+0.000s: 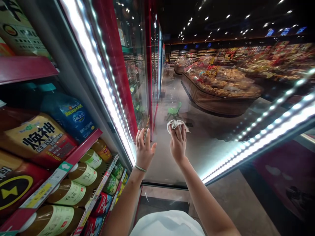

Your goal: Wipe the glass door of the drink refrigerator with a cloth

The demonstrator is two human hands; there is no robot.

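My right hand (178, 141) presses a crumpled white cloth (175, 124) against the glass door (167, 164) of a drinks cabinet. Its fingers are bent over the cloth. To the left, my left hand (145, 149) is raised with fingers apart and holds nothing I can see. It is beside the lit left edge of the door, and whether it touches the glass I cannot tell. A thin brownish strip (147, 124) shows by its fingertips. A band circles the left wrist.
Shelves of bottled drinks (80, 173) stand close on my left, edged by a price rail (46, 188). Bright light strips (228, 167) line the door frame. Through the glass appear a green stool (174, 108) and a wooden display counter (216, 101) heaped with goods.
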